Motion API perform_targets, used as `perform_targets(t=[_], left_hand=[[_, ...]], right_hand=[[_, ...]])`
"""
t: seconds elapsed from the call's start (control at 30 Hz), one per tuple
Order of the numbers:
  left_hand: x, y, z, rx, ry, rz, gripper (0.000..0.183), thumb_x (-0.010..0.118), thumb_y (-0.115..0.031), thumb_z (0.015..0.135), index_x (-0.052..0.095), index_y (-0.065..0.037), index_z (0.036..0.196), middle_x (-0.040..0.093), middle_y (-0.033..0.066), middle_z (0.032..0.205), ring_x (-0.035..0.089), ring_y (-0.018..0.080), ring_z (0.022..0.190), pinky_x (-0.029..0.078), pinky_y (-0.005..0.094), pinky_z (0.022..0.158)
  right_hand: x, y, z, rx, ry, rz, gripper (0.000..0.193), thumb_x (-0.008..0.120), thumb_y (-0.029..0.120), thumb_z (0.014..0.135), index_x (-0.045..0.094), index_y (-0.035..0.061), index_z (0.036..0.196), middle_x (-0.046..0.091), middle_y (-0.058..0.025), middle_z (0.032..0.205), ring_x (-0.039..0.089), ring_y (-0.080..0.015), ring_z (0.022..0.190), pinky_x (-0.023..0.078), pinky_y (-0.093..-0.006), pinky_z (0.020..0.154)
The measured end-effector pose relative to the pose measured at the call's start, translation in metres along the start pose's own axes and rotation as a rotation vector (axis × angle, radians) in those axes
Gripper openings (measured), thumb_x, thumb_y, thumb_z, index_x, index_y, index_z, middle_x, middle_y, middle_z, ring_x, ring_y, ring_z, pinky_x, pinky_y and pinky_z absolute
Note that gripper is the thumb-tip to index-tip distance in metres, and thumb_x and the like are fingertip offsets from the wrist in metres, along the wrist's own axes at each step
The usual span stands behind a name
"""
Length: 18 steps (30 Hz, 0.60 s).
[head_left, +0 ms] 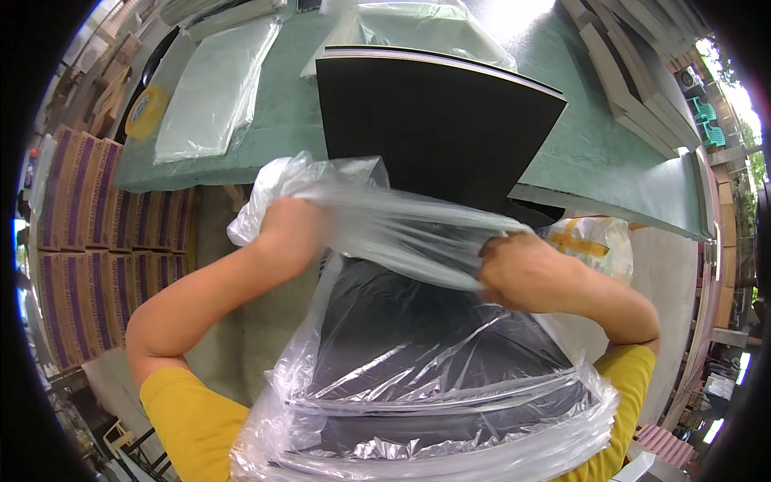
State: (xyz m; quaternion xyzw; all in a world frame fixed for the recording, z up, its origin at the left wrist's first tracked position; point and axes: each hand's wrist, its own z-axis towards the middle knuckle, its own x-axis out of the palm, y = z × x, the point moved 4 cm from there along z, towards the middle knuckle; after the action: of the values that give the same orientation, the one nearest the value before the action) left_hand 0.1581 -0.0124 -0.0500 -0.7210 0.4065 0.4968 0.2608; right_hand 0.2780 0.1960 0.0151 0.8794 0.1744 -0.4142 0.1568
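Observation:
A clear plastic bag [401,217] is stretched taut between my two hands. My left hand [293,229] is closed on its bunched left part, the fingers smeared by motion. Its right part is gripped by my right hand [526,269], fingers curled in. Just below, close to my body, lies a stack of black boards [434,321] under clear plastic wrap [265,418], which is crumpled around the near end and sides. Beyond my hands, a black board stack [434,120] with pale layers along its far edge rests across the table's near edge.
The green table [281,104] carries flat clear bags [213,96] and a tape roll [146,112] at left. Grey boards [626,88] are stacked at right, and a plastic-covered item [426,24] lies behind. Brown cartons [88,241] stand at left; a taped plastic bundle [594,245] is beneath the table.

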Motion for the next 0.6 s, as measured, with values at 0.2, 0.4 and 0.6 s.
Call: perform_targets(t=[0.2, 0.4, 0.6], left_hand=[[-0.059, -0.025, -0.027, 0.399, -0.079, -0.69, 0.028, 0.06, -0.024, 0.074, 0.056, 0.0, 0.059, 0.056, 0.0115, 0.058, 0.055, 0.0202, 0.054, 0.045, 0.0327, 0.052], [-0.049, 0.135, -0.028, -0.548, -1.118, -0.629, 0.028, 0.061, -0.001, 0.064, 0.052, -0.004, 0.09, 0.054, 0.0096, 0.077, 0.049, 0.0161, 0.053, 0.042, 0.0303, 0.049], [-0.101, 0.051, 0.006, -0.21, -1.098, -0.338, 0.067, 0.053, 0.011, 0.058, 0.05, -0.022, 0.115, 0.044, 0.005, 0.108, 0.05, 0.0178, 0.066, 0.046, 0.0282, 0.058]], right_hand=[[-0.051, -0.084, -0.056, 0.425, -1.554, 0.747, 0.03, 0.048, -0.008, 0.062, 0.058, 0.003, 0.088, 0.059, -0.0072, 0.082, 0.058, -0.0105, 0.073, 0.047, -0.023, 0.056], [-0.035, -0.021, 0.014, 0.029, -1.305, 0.376, 0.051, 0.045, -0.013, 0.053, 0.054, 0.0065, 0.099, 0.058, -0.0085, 0.092, 0.057, -0.0248, 0.079, 0.046, -0.0299, 0.065], [-0.035, -0.083, -0.024, 0.568, -1.521, 0.055, 0.066, 0.045, -0.017, 0.057, 0.052, 0.0129, 0.115, 0.046, -0.0111, 0.113, 0.045, -0.0279, 0.098, 0.037, -0.0339, 0.084]])
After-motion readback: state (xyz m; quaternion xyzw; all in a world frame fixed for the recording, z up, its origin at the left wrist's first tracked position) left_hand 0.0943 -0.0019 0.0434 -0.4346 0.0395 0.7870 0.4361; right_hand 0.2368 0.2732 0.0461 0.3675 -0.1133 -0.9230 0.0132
